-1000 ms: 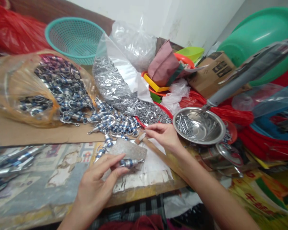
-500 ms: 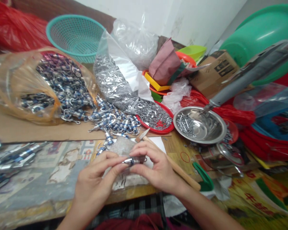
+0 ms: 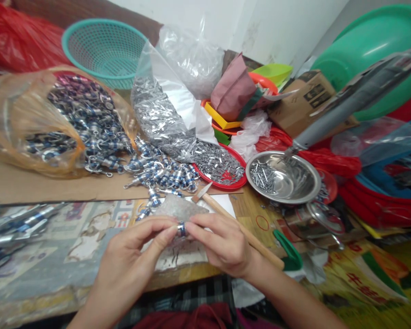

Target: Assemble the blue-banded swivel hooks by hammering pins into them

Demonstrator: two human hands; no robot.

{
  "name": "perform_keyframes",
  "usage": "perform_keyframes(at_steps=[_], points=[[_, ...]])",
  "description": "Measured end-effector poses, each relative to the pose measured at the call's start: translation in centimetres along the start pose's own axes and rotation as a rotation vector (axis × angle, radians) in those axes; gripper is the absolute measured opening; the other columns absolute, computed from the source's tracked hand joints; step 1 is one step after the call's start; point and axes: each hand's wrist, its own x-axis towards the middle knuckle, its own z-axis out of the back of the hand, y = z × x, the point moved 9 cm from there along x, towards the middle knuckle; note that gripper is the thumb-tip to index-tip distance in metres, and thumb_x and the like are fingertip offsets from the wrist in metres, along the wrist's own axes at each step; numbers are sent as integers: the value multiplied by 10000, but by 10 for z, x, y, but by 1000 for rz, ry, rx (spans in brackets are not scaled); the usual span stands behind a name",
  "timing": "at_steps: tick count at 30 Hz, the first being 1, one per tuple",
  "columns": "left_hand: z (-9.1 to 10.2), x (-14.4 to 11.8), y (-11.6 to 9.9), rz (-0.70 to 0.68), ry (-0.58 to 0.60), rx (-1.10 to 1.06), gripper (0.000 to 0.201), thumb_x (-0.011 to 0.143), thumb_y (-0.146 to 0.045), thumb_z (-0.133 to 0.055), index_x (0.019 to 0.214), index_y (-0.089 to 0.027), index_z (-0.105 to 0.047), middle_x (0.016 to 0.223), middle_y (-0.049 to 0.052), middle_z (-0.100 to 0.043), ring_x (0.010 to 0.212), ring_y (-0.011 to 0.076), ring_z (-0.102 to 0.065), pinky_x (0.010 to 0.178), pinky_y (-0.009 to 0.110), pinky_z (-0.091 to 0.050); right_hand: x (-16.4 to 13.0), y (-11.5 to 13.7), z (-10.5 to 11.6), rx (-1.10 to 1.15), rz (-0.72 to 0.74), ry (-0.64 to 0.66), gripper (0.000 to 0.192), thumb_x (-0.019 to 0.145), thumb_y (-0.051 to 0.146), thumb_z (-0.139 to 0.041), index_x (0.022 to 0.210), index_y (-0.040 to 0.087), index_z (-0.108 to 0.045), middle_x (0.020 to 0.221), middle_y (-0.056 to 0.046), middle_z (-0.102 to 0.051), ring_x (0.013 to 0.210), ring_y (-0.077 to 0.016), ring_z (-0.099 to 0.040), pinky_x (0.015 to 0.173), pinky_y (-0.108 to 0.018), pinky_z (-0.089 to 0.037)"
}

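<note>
Metal fitting (image 3: 181, 229), silver with a blue band: one, held just above the near edge of a stone slab (image 3: 180, 208). Both ends covered by fingers; only the short middle part shows.

Left hand (image 3: 133, 256): one, thumb and forefinger pinched narrowly on the fitting's left end. Remaining fingers mostly hidden behind.

Right hand (image 3: 226, 246): one, thumb and fingers closed on the fitting's right end; exact finger contact hard to make out.

Stone slab: one, its front part hidden by the hands.

Wooden-handled tool (image 3: 241, 230): one, lying aslant behind the right hand, which hides part of the handle.

Loose fittings (image 3: 171, 176): a heap beyond the slab, overlapping, too many to count.

Orange plastic bag (image 3: 41, 167): one, cut off by the left edge, open on a further mass of fittings, uncountable.

Red tray (image 3: 239, 183): one, its far side hidden by flat metal pieces and a clear bag (image 3: 157, 109) of the same.

Steel bowl (image 3: 281, 180): one, with thin metal pins (image 3: 262, 178) at its left, too tangled to count.

Grey tool (image 3: 332, 119): one, tip over the bowl, upper end cut off.

Turquoise basket (image 3: 102, 55): one.
</note>
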Motion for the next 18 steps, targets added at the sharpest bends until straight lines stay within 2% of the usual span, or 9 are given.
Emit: perform_keyframes(at_steps=[5, 11, 13, 18], points=[[-4, 0, 11, 92, 40, -51, 133, 693, -357, -629, 700, -254, -713, 736, -14, -737, 695, 180, -641, 646, 214, -467, -6, -2, -5, 73, -104, 12, 256, 796, 42, -474, 1018, 83, -594, 902, -127, -650, 831, -164, -608, 672, -268, -529], [-11, -2, 14, 183, 135, -240, 127, 697, -328, -633, 667, -236, -715, 665, -14, -726, 619, 154, -629, 586, 196, -469, -3, 12, 4, 8, 63, 60, 194, 817, 104, -522, 990, 101, -608, 942, -112, -659, 847, -157, -608, 671, -254, -515], [-13, -3, 14, 204, 155, -263, 114, 684, -320, -649, 657, -233, -718, 671, -12, -727, 628, 150, -626, 594, 193, -467, -2, 12, 4, -23, 67, 70, 197, 820, 102, -521, 998, 99, -605, 926, -108, -666, 821, -153, -611, 657, -254, -514], [-20, -10, 27, 360, 78, -450, 163, 663, -337, -672, 742, -204, -722, 750, 12, -742, 719, 160, -642, 683, 214, -486, -4, 2, -3, 116, -135, 5, 200, 793, 110, -558, 983, 94, -616, 868, -115, -667, 773, -155, -616, 648, -258, -525]])
